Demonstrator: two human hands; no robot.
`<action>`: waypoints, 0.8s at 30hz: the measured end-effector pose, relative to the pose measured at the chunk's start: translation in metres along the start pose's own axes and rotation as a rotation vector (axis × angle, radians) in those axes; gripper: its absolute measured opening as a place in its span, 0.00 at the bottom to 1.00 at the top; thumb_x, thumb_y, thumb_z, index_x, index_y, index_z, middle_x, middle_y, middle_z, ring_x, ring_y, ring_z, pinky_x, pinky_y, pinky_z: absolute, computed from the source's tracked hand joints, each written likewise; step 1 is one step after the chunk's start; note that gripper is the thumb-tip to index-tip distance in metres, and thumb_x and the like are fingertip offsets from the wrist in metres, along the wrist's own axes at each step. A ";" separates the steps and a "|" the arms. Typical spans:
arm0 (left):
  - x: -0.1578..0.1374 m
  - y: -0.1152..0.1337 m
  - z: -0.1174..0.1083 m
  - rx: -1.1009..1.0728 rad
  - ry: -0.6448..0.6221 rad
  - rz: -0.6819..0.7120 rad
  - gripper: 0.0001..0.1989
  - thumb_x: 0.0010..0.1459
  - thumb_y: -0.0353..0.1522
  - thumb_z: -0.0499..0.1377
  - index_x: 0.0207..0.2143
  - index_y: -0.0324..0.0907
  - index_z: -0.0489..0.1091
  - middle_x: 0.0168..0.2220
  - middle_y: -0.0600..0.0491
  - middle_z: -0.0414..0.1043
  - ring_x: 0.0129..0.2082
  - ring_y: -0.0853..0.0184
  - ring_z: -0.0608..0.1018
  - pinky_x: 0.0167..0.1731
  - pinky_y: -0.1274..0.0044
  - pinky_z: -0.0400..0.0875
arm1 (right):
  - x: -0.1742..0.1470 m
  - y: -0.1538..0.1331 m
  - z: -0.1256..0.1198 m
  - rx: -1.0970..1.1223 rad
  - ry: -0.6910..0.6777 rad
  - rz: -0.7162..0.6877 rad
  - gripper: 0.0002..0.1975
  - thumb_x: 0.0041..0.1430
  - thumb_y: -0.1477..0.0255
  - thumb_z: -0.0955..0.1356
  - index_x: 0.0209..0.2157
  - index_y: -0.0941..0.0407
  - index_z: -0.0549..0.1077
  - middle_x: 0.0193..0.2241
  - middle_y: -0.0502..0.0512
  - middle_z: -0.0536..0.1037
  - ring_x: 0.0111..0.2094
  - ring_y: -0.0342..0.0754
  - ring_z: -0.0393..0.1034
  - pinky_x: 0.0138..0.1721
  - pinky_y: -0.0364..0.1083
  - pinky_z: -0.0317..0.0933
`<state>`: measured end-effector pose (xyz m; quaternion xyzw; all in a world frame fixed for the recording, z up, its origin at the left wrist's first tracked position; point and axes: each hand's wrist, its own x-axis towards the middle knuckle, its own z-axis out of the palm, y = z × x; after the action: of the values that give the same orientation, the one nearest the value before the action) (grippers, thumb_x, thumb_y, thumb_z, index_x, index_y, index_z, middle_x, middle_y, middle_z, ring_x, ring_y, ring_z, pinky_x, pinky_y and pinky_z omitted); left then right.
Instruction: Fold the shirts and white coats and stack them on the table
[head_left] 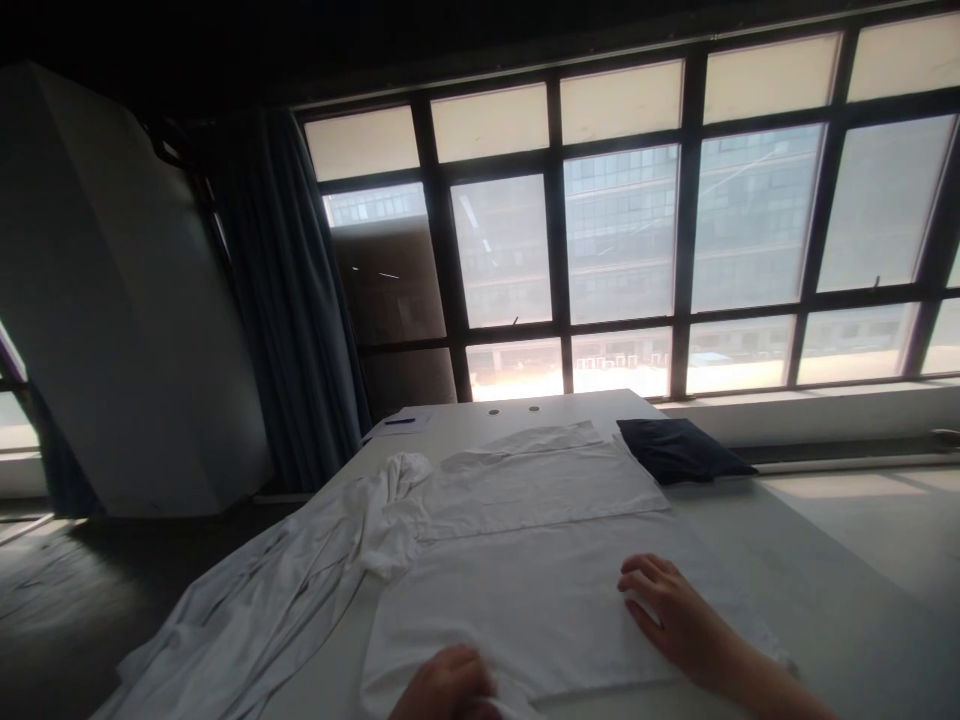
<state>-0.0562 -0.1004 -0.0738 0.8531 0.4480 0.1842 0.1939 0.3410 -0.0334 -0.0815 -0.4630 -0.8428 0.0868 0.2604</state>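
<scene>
A white garment (525,590) lies spread on the white table, with a seam or fold line running across it. At its near edge, my left hand (450,682) is curled and slightly blurred, closed on the cloth, which bunches beside the fingers. The lower part of that hand is cut off by the frame. My right hand (667,610) rests on the garment's right part, fingers apart and gently bent, with nothing held. Left of the garment, a crumpled heap of white cloth (300,570) reaches down toward the table's left edge.
Dark folded cloth (679,448) lies at the table's right side. A pen (400,421) is on a paper sheet at the far left corner. Two round holes show near the far edge of the table (577,404). Windows, a blue curtain (292,300) and a pillar (135,300) stand beyond.
</scene>
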 end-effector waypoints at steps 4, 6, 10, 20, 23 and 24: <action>0.032 0.010 -0.019 -0.029 0.116 -0.218 0.17 0.65 0.45 0.54 0.32 0.43 0.72 0.26 0.56 0.73 0.28 0.68 0.73 0.29 0.79 0.60 | 0.020 -0.056 -0.017 0.103 -0.116 0.012 0.15 0.67 0.64 0.61 0.32 0.54 0.75 0.33 0.54 0.78 0.35 0.47 0.71 0.39 0.45 0.63; 0.051 0.010 -0.026 -0.025 0.162 -0.264 0.17 0.65 0.45 0.54 0.32 0.43 0.72 0.24 0.58 0.71 0.26 0.68 0.71 0.28 0.79 0.58 | 0.029 -0.083 -0.022 0.094 -0.242 0.001 0.19 0.66 0.57 0.62 0.30 0.54 0.76 0.30 0.53 0.78 0.30 0.46 0.69 0.33 0.43 0.61; 0.070 -0.002 -0.020 0.036 0.230 -0.327 0.15 0.66 0.43 0.54 0.34 0.43 0.71 0.25 0.57 0.73 0.27 0.68 0.73 0.28 0.79 0.57 | 0.046 -0.119 -0.022 -0.007 -0.456 0.002 0.27 0.62 0.48 0.62 0.29 0.53 0.81 0.25 0.56 0.80 0.24 0.48 0.69 0.26 0.45 0.55; 0.060 -0.011 0.001 0.220 0.217 -0.284 0.14 0.70 0.38 0.49 0.35 0.46 0.70 0.35 0.53 0.76 0.33 0.66 0.77 0.32 0.78 0.58 | 0.027 -0.125 -0.017 -0.182 -0.845 -0.084 0.14 0.55 0.66 0.66 0.34 0.54 0.83 0.23 0.54 0.80 0.17 0.47 0.66 0.16 0.42 0.45; 0.062 -0.011 0.000 0.244 0.203 -0.283 0.13 0.70 0.38 0.49 0.36 0.46 0.70 0.35 0.53 0.76 0.34 0.65 0.78 0.34 0.78 0.59 | 0.015 -0.125 -0.021 -0.242 -0.780 -0.127 0.13 0.53 0.70 0.66 0.33 0.55 0.83 0.25 0.57 0.81 0.19 0.47 0.67 0.17 0.43 0.46; 0.062 -0.010 -0.001 0.245 0.201 -0.280 0.13 0.70 0.38 0.49 0.37 0.46 0.70 0.36 0.53 0.77 0.35 0.65 0.78 0.34 0.78 0.60 | 0.014 -0.124 -0.023 -0.250 -0.757 -0.127 0.12 0.51 0.71 0.66 0.32 0.55 0.83 0.25 0.57 0.81 0.19 0.47 0.68 0.18 0.43 0.48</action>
<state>-0.0310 -0.0433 -0.0695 0.7770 0.5984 0.1836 0.0667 0.2559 -0.0929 -0.0084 -0.3733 -0.9101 0.1317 -0.1221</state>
